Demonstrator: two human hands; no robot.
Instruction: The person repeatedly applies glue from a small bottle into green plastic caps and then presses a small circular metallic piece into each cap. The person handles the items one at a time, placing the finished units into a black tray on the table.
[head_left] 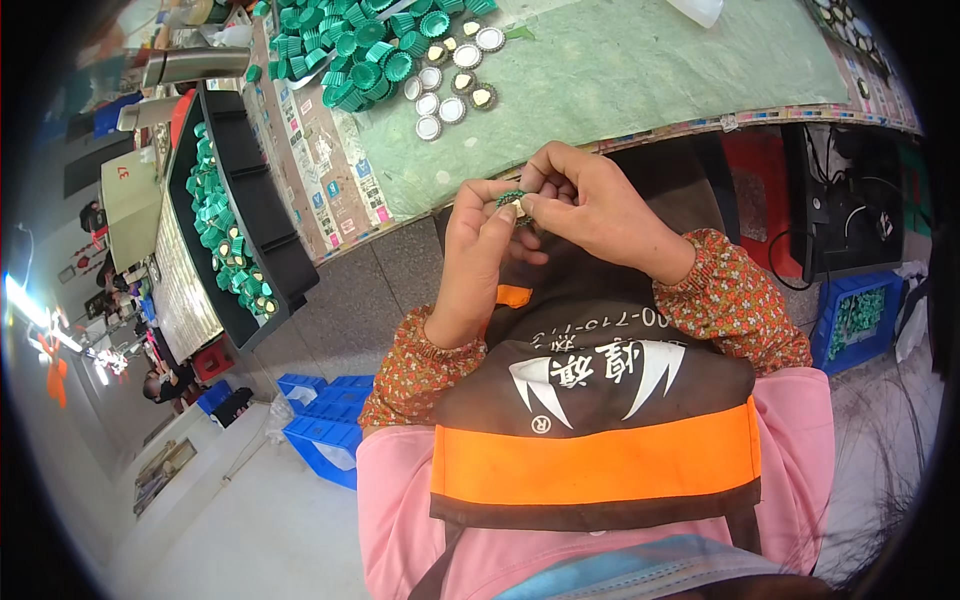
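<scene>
In front of my body, just off the table's near edge, my left hand (470, 255) and my right hand (605, 210) meet around a small green fluted cap (511, 198). Both are closed, thumbs and fingertips pinching it from either side. A pale cream piece shows at the cap between my thumbs; a dark-rimmed part shows just below it, partly hidden by my fingers. Beyond them on the green tabletop (600, 90) lie several dark-rimmed round caps (467, 57) with white or cream insides. A heap of green fluted caps (365, 60) is piled behind these.
To the left stands a black bin (265, 205) with more green caps, some with cream pieces. Blue crates (325, 425) sit on the floor at left; another blue crate (860, 320) holding green pieces is at right. A dark box with cables (850, 205) stands under the table's right side.
</scene>
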